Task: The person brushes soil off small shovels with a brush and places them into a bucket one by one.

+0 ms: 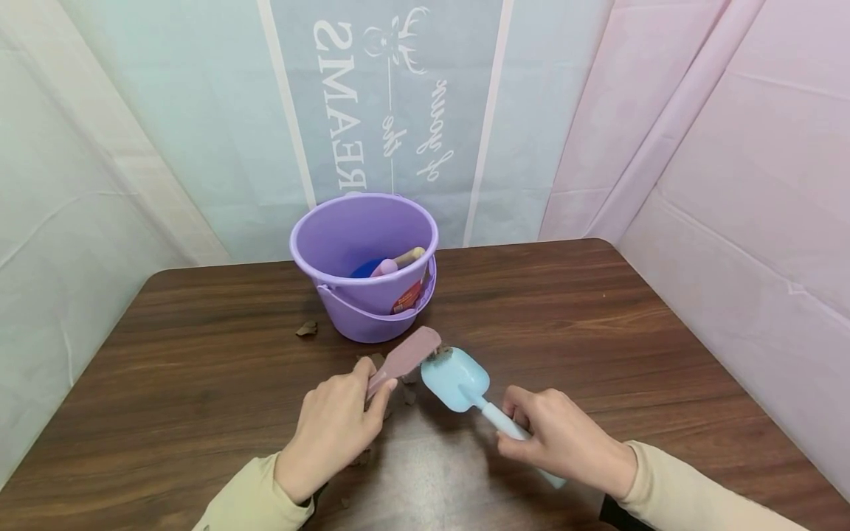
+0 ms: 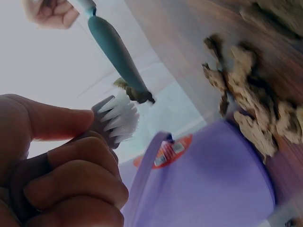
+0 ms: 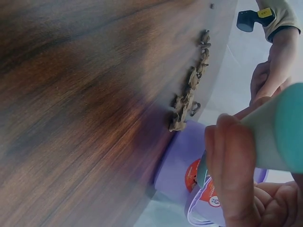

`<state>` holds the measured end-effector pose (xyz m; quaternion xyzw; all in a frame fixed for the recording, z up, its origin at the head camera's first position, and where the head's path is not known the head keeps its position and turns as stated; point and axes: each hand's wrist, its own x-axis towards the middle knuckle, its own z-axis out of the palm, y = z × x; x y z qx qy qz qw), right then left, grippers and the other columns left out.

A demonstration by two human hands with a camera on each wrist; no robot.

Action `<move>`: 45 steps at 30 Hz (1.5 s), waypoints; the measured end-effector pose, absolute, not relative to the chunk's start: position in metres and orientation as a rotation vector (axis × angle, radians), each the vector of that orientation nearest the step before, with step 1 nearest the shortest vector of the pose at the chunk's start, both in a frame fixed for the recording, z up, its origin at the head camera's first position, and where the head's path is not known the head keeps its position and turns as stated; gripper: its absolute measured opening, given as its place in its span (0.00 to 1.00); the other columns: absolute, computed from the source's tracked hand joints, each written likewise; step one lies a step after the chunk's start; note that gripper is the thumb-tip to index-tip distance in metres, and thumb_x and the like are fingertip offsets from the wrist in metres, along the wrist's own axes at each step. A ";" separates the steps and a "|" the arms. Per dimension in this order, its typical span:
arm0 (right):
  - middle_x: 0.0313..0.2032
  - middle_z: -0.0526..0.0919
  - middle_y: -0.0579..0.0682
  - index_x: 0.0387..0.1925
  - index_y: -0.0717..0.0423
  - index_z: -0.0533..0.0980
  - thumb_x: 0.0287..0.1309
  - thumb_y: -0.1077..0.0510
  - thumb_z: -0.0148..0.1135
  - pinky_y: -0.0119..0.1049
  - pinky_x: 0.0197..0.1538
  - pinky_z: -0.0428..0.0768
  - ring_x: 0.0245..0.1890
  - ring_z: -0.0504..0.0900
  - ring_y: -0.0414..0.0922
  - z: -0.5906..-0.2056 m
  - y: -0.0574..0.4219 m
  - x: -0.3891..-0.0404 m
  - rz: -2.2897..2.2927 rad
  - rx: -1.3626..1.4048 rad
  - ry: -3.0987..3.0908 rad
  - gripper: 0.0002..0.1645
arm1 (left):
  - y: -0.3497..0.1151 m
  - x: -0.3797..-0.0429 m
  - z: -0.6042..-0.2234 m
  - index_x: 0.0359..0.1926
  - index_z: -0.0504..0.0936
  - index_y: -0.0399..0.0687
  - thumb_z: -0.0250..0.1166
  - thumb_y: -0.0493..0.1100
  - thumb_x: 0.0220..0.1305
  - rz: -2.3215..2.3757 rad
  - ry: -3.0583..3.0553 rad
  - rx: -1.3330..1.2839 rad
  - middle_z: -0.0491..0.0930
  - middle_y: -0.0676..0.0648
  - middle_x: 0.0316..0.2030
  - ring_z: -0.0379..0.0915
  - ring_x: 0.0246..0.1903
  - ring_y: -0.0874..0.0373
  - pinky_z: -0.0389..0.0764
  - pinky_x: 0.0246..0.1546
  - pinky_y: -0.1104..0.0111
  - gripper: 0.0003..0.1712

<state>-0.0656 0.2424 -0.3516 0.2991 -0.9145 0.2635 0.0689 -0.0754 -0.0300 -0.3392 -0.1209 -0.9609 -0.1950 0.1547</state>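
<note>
My left hand [image 1: 335,420] grips a dusty-pink brush [image 1: 406,355], whose white bristles [image 2: 120,118] show in the left wrist view. My right hand [image 1: 561,435] holds a light blue toy shovel [image 1: 457,377] by its pale handle, the blade tilted above the table. Bits of dry leaf [image 1: 438,355] lie at the blade's tip, right beside the brush head. Under the brush and my left hand, more crumpled dry leaves [image 1: 408,391] are partly hidden; the left wrist view shows these leaves [image 2: 255,127] in a cluster on the wood.
Just behind the tools stands a purple bucket [image 1: 365,317], its handle hanging down in front. Inside it are a blue item and pink and yellow handle ends [image 1: 408,257]. One dry leaf [image 1: 307,329] lies left of the bucket on the brown wooden table [image 1: 564,317]. Pale curtains surround the table.
</note>
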 end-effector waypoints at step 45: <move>0.13 0.67 0.29 0.24 0.44 0.68 0.36 0.61 0.65 0.16 0.16 0.61 0.13 0.57 0.18 -0.347 0.236 -0.067 0.793 0.898 -2.763 0.15 | -0.016 -0.066 -0.347 0.23 0.67 0.52 0.63 0.53 0.58 -0.550 -2.760 -0.599 0.61 0.58 0.11 0.59 0.12 0.66 0.57 0.12 0.71 0.16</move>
